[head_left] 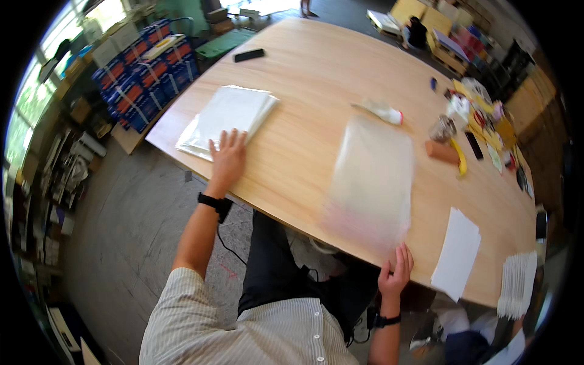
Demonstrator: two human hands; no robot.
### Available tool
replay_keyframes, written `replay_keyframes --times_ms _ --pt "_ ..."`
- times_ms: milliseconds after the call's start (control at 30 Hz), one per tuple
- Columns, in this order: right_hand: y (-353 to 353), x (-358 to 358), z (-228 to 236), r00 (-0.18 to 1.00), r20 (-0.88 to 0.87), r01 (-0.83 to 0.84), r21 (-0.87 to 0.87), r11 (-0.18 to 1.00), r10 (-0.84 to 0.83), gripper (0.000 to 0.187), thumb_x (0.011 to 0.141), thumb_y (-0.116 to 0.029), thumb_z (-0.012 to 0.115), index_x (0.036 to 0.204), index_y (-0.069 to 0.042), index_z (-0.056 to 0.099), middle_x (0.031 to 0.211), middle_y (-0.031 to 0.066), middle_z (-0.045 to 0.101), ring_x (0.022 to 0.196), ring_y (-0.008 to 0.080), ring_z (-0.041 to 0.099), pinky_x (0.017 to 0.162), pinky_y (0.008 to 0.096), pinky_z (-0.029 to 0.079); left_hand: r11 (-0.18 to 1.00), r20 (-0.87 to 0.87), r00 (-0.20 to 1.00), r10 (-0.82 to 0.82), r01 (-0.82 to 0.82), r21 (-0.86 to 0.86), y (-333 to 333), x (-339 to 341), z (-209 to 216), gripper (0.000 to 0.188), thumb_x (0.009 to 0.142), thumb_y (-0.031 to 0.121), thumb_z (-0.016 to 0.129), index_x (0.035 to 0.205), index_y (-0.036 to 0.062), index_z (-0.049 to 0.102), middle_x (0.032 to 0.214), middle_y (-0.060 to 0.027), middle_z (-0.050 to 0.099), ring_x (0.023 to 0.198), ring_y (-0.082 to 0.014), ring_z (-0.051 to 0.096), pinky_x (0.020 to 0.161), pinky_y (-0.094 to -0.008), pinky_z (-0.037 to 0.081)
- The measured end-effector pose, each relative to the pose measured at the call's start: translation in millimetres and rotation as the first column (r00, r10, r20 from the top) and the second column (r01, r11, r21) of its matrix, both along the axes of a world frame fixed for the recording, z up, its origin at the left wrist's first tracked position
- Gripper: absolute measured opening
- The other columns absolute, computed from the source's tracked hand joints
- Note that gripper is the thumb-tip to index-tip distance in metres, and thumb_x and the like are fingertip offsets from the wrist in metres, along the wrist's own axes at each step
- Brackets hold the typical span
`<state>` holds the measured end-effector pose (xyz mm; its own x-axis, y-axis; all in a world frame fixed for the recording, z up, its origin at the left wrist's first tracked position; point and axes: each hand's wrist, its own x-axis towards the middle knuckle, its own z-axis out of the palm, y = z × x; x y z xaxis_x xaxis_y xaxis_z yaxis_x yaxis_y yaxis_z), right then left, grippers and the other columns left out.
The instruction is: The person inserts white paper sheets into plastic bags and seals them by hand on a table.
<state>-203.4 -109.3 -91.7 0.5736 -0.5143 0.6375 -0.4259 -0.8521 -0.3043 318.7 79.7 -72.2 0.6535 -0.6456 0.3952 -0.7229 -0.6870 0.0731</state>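
Observation:
My left hand rests flat, fingers spread, on the near edge of a stack of clear plastic bags at the left side of the wooden table. My right hand grips the near corner of a single clear plastic bag, which is blurred and lifted over the table's near edge. Both wrists wear dark bands.
A white sheet and a stack of white papers lie at the near right. Cluttered small items, a yellow tool and a white bottle sit at the right. A black phone lies far. Blue boxes stand beyond the left edge.

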Motion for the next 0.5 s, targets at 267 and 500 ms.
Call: replay_keyframes --times_ms 267,500 --pt "-1 8 11 1.0 0.017 -0.002 0.02 1.0 0.002 0.043 0.087 -0.004 0.073 0.128 0.005 0.064 0.134 0.0206 0.067 0.124 0.0395 0.062 0.106 0.0463 0.05 0.997 0.024 0.998 0.05 -0.049 -0.054 10 34 -21 0.041 0.106 0.026 0.054 0.146 0.0235 0.059 0.156 -0.0087 0.053 0.149 -0.0346 0.042 0.118 -0.0711 0.022" --pt "1 12 19 0.999 0.046 -0.013 0.068 0.998 0.01 0.042 0.086 -0.008 0.076 0.125 0.002 0.067 0.136 0.0167 0.066 0.128 0.0373 0.059 0.108 0.0472 0.047 0.986 0.168 0.985 0.025 0.002 -0.164 10 30 -12 0.041 0.101 0.034 0.064 0.139 0.0196 0.065 0.147 -0.0088 0.061 0.146 -0.0313 0.047 0.122 -0.0676 0.019"
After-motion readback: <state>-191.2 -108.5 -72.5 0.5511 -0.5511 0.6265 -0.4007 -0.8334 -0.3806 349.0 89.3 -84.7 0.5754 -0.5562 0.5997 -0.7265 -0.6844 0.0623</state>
